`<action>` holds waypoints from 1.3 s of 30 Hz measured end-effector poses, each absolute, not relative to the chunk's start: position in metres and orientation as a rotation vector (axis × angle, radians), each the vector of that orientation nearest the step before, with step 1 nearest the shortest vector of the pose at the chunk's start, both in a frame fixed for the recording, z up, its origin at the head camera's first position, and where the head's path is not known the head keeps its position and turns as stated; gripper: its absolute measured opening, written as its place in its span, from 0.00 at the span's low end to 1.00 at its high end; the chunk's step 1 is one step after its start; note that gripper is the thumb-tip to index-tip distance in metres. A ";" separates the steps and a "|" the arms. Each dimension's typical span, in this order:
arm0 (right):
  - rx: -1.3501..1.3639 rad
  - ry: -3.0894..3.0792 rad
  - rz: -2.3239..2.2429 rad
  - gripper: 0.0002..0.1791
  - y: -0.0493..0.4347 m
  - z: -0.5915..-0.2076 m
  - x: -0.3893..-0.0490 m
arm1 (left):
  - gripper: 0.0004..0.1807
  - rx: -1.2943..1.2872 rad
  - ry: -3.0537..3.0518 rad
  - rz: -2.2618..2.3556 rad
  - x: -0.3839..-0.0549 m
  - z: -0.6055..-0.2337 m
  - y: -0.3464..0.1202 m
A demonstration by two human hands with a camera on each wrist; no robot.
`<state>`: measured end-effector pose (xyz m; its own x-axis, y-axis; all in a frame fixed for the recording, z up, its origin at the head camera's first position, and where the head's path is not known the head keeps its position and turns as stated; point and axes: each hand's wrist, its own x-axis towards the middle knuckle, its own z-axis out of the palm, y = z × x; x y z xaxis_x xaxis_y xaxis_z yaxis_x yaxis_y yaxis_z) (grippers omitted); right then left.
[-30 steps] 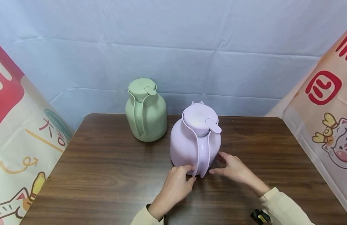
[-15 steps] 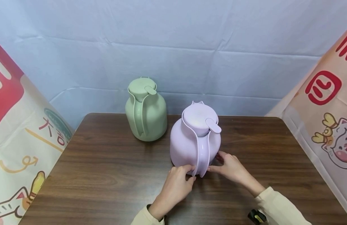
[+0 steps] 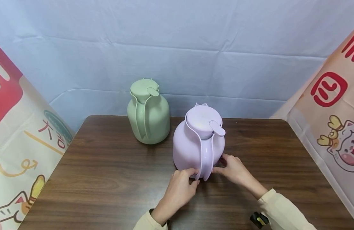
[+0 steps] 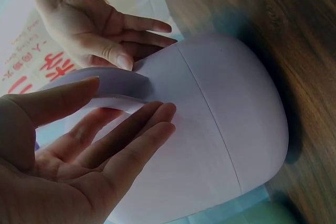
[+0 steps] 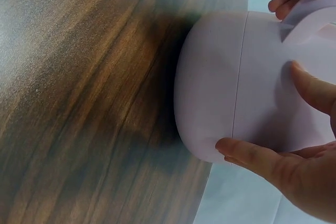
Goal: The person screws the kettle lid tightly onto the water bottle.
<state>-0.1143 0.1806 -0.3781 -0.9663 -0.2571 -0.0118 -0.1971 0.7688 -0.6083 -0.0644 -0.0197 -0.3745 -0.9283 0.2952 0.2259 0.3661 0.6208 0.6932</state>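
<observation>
A lilac insulated jug [image 3: 186, 150] with a round lid and thumb lever stands upright on the table, its handle facing me. My left hand [image 3: 178, 190] is at the handle's lower end, pinching its edge between thumb and index finger; the other fingers extend beside the body in the left wrist view. On the right, my right hand [image 3: 237, 171] touches the jug's lower side with spread thumb and fairly straight fingers. The right wrist view shows its fingertips [image 5: 228, 145] right at the seam near the base. Back left of it stands a similar green jug [image 3: 155, 123].
The brown wooden table [image 3: 102, 172] reaches back to a pale blue cloth [image 3: 177, 48]. Printed banners hang at the left [image 3: 24, 143] and right [image 3: 335, 127]. A small black device with a yellow mark [image 3: 258, 220] shows by the right sleeve.
My right hand has shifted slightly left, and its thumb has come in against the lilac jug. The left hand and both jugs look nearly unmoved.
</observation>
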 end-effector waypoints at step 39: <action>-0.360 2.860 -0.949 0.26 0.176 -0.380 -0.127 | 0.10 -0.541 -2.753 -1.176 -0.074 -0.375 -0.019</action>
<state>-0.1271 0.1762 -0.3795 -0.9662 -0.2564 -0.0263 -0.1898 0.7770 -0.6002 -0.0739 -0.0191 -0.3752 -0.9319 0.2830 0.2270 0.3596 0.6386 0.6804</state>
